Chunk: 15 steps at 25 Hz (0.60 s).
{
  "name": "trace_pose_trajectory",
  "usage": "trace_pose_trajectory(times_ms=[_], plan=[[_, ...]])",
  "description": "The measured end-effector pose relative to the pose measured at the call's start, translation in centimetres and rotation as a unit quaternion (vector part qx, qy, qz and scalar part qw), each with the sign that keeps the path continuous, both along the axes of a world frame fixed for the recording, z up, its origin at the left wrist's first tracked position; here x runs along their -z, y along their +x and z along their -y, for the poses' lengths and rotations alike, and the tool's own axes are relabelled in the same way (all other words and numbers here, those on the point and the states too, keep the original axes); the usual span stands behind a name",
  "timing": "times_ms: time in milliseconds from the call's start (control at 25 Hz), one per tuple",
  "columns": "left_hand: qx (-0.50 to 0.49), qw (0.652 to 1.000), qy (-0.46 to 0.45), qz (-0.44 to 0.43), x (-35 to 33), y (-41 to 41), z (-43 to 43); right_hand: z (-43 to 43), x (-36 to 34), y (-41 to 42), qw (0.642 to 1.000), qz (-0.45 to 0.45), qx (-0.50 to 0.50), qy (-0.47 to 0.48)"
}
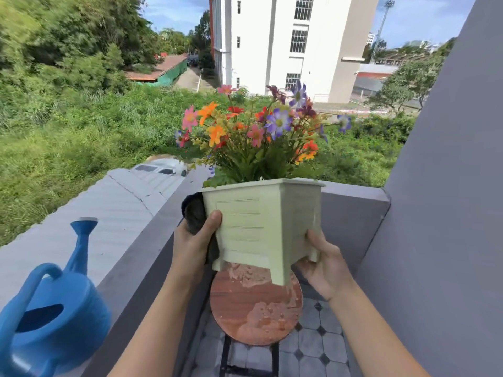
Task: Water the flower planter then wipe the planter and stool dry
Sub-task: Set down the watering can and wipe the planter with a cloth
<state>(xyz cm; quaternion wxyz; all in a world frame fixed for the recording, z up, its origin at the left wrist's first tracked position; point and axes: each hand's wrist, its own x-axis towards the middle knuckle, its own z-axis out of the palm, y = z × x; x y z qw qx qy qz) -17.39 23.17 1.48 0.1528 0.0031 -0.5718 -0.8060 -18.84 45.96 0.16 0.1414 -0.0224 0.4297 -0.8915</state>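
A pale green square planter [258, 221] full of colourful flowers [253, 131] hangs lifted above a round reddish stool [253, 303]. My left hand [194, 240] grips the planter's left side, with a dark cloth [194, 216] pressed between palm and planter wall. Under the planter's right corner, my right hand [324, 262] holds it by a foot. Pale wet patches and droplets cover parts of the stool top. The stool's dark legs show below it.
A blue watering can [51, 317] stands on the grey balcony ledge [136, 257] at the left. A grey wall [446, 213] rises close on the right. Patterned floor tiles [315, 346] lie under the stool. Beyond the ledge are a roof and greenery far below.
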Motion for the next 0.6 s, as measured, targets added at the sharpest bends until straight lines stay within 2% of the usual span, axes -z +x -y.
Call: trace_pose_trajectory(times_ms=[200,400,480,600], plan=[[-0.062,0.998,0.004,-0.011,-0.2,0.1,0.1,2.0,0.1,0.0,0.996,-0.021,0.081,-0.012],[-0.096,0.995,-0.03,-0.011,-1.1,0.0,-0.3,3.2,-0.7,-0.2,0.989,-0.088,0.099,0.073],[-0.125,0.988,-0.093,-0.021,-1.6,0.1,-0.8,3.7,-1.1,0.1,0.982,-0.134,0.044,0.124],[-0.177,0.961,-0.209,-0.051,-1.8,0.1,-1.5,3.6,-1.1,0.3,0.975,-0.13,0.03,0.177]])
